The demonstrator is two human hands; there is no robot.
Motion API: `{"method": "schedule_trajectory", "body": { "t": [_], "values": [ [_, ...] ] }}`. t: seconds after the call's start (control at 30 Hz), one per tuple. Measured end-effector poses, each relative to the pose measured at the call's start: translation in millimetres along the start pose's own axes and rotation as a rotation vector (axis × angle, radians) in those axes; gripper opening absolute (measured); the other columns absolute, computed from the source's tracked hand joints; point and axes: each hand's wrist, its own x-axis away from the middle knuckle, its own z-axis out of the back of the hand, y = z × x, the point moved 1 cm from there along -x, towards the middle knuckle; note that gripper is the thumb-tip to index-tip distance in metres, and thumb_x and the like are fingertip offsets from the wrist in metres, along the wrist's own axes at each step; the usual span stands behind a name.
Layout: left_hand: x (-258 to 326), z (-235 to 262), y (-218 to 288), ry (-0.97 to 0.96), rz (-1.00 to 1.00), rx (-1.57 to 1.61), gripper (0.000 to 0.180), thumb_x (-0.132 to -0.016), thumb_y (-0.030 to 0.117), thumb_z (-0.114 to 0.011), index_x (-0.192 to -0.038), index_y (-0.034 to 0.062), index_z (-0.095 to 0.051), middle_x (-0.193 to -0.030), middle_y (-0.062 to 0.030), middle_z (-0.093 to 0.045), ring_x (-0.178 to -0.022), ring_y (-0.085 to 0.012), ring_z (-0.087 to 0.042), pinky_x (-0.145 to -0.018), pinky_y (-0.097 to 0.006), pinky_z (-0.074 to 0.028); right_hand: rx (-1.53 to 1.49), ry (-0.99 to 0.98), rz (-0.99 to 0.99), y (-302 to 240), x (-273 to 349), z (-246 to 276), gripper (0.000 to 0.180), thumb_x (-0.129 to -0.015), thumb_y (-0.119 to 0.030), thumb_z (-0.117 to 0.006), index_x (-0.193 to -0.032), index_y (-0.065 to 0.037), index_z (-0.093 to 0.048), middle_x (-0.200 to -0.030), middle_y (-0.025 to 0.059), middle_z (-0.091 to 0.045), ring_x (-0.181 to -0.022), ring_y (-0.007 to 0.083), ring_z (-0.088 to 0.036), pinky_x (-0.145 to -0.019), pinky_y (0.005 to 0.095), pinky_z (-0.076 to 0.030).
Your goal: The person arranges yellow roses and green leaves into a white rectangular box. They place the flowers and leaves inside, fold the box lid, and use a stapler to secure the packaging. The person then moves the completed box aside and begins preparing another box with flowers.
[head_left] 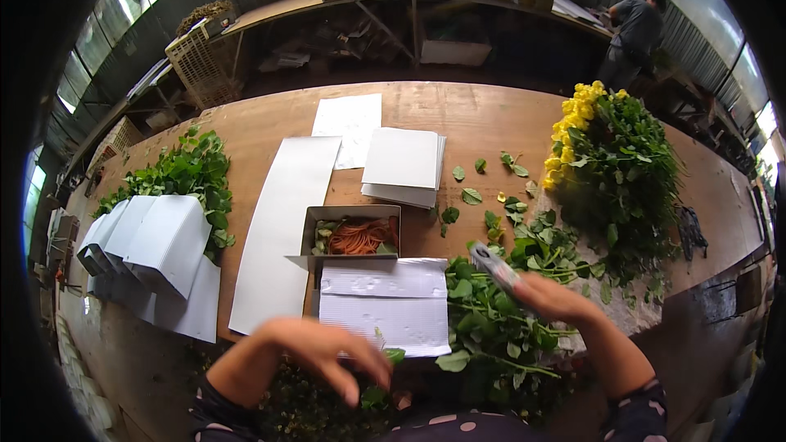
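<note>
My right hand (544,295) is wrapped round a slim grey tool that looks like a stapler (494,268), held above leafy green stems (483,319). Blurred by motion, my left hand (327,349) hangs over the table's near edge with its fingers apart, and I see nothing held in it. Close to its fingertips is a green leaf (395,355). Between the hands lies a white corrugated cardboard sheet (385,307), with a fold across it. Just beyond stands an open box (354,255) of orange rubber bands (360,237) and some leaves.
Yellow roses (573,127) with long leafy stems lie at right. White card pieces (401,160) and a long white sheet (282,229) lie mid-table. Wrapped bunches (168,237) rest at left. Dark foliage (307,409) is below the near edge. A person (634,33) stands far right.
</note>
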Motion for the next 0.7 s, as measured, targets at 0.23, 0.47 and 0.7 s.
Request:
{"method": "schedule_trajectory", "body": {
  "t": [0.23,0.47,0.7],
  "values": [
    [-94,101,-120,0.497,0.647,-0.893,0.018,-0.073,0.026,-0.061,-0.083,0.0114,-0.064,-0.083,-0.0073,-0.059,-0.08,-0.0247,-0.057,-0.069,-0.035,-0.047,0.902,0.439,0.058,66,-180,30,0.056,-0.061,-0.03,-0.065,-0.101,0.0,-0.04,-0.102,0.0163,-0.041,-0.098,0.0309,-0.04,-0.076,0.0479,-0.036],
    [-111,99,-182,0.432,0.906,-0.988,0.011,-0.069,0.018,-0.059,-0.075,0.0122,-0.066,-0.075,-0.0076,-0.063,-0.074,-0.0251,-0.06,-0.066,-0.036,-0.048,0.869,0.459,-0.043,79,-216,5,0.062,-0.059,-0.033,-0.07,-0.102,0.0,-0.039,-0.101,0.0139,-0.04,-0.098,0.0291,-0.039,-0.075,0.0481,-0.037],
    [-106,108,-62,0.539,0.618,-0.578,0.014,-0.067,0.021,-0.062,-0.072,0.0078,-0.065,-0.068,-0.0088,-0.062,-0.065,-0.024,-0.059,-0.061,-0.033,-0.047,0.504,0.358,0.267,-3,-187,10,0.063,-0.071,-0.036,-0.065,-0.118,-0.002,-0.041,-0.121,0.0174,-0.039,-0.113,0.0294,-0.037,-0.091,0.0368,-0.034]
  ]
}}
